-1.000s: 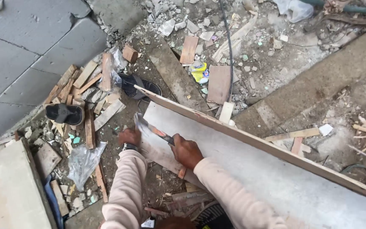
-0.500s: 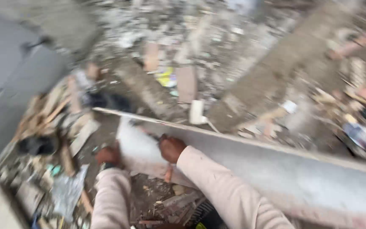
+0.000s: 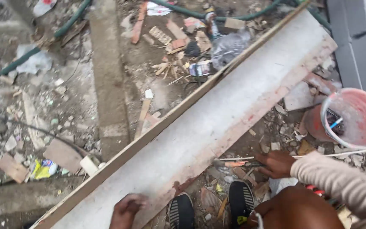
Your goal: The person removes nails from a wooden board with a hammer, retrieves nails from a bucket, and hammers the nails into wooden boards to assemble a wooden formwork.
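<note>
Head view: left hand (image 3: 126,208) is resting curled on the near edge of the long grey board (image 3: 217,123) lying across the rubble, while right hand (image 3: 277,164) is closing its fingers on a chisel (image 3: 234,163) beside the red bucket (image 3: 352,118).

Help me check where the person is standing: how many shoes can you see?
2. The left shoe and the right shoe, both black, sit at the bottom edge on the rubble, just below the long grey slab, between the left hand and right hand.
</note>
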